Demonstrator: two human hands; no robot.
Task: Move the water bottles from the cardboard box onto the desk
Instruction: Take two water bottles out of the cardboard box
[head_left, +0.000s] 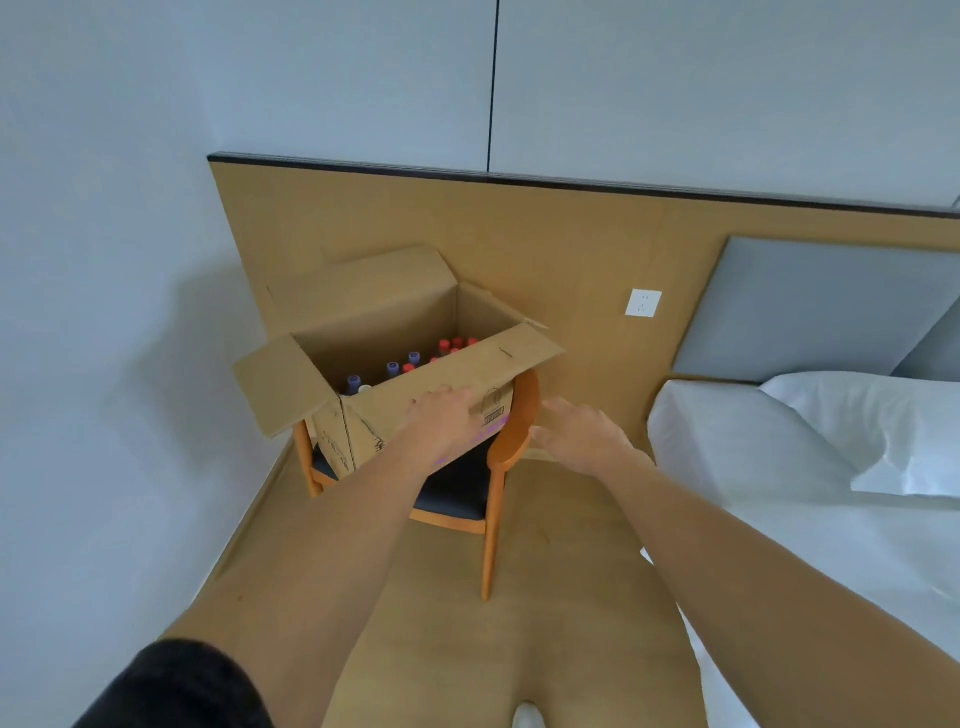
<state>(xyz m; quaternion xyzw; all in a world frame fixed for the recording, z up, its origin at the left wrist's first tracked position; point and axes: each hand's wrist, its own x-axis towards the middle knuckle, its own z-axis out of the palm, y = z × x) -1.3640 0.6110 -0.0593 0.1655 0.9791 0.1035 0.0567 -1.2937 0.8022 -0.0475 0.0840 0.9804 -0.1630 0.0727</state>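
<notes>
An open cardboard box (358, 317) stands on a wooden chair (511, 431) with a dark seat. Inside it I see several water bottles (413, 358), only their blue and red caps showing. My left hand (447, 418) is stretched out in front of the box's near wall, fingers relaxed and holding nothing. My right hand (582, 434) hovers just right of the chair's curved backrest, fingers spread and empty. No desk is in view.
A bed (779, 467) with white sheets and a pillow (883, 431) fills the right side. A wooden wall panel (545, 244) with a white socket (643, 303) stands behind the chair. A white wall closes the left. Wooden floor lies below me.
</notes>
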